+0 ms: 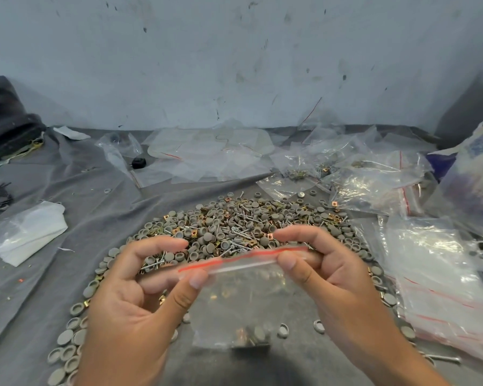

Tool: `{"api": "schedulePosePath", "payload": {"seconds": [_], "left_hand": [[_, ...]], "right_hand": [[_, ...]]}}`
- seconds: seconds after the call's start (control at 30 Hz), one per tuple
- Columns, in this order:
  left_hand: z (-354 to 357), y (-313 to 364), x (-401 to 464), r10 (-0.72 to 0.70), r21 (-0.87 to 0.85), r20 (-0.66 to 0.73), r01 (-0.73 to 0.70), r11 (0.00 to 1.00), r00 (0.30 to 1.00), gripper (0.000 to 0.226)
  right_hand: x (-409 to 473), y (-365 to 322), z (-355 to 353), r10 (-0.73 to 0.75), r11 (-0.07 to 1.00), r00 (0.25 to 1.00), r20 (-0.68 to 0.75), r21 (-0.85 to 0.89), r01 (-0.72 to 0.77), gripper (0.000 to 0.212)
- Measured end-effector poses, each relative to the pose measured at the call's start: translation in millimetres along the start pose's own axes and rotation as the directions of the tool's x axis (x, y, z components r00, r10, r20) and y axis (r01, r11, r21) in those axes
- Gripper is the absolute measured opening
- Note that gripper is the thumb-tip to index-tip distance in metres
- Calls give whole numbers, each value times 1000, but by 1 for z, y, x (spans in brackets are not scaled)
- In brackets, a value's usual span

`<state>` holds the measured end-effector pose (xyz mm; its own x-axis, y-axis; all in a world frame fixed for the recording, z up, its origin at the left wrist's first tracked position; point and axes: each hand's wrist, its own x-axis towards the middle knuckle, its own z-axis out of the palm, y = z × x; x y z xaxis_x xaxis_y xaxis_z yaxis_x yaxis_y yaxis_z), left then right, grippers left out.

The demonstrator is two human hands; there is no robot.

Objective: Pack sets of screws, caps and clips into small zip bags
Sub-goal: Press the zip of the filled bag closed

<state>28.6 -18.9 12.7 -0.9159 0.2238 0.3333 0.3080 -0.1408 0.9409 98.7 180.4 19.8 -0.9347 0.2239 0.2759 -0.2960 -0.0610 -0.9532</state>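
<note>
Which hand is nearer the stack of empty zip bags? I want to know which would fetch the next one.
Right. The right hand pinches the held zip bag just beside the stack of empty zip bags; the left hand holds the bag's far end.

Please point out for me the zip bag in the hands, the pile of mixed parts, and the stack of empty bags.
zip bag (243,296): head view, clear middle of the bag.
pile of mixed parts (234,227): head view, centre of the heap.
stack of empty bags (441,288): head view, top bag's clear face.

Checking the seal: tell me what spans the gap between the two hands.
In the head view, the zip bag spans it: its red-lined top stretches from the left hand to the right hand.
</note>
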Motion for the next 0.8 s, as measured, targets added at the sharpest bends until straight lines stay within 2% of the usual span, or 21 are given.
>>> {"api": "schedulePosePath", "payload": {"seconds": [0.1,0.23,0.27,0.4,0.57,0.7,0.8], "left_hand": [[0,-2,2,9,-2,-2,-9,1000,1000,62],[-2,-7,5,71,-18,-26,-71,997,997,14],[-2,-9,5,80,-23,-24,-81,996,996,9],[-2,-14,8,97,-20,-104,-100,995,990,18],[-4,-16,10,80,-40,-153,-87,995,985,22],[-3,-17,10,109,-63,-147,-119,991,983,25],[-1,-16,9,110,-106,-62,-116,988,992,34]], "right_hand": [[-1,1,-2,7,1000,1000,-2,-27,-7,17],[1,4,-4,24,997,999,-21,-77,-25,17],[2,5,-4,22,996,999,-31,-88,-25,17],[4,7,-6,-1,1000,997,-82,-26,-1,20],[1,6,-6,-9,1000,1000,-19,24,10,20],[-1,0,-6,-6,999,999,52,-52,9,23],[4,-6,-1,-55,982,996,66,-176,65,23]]}}
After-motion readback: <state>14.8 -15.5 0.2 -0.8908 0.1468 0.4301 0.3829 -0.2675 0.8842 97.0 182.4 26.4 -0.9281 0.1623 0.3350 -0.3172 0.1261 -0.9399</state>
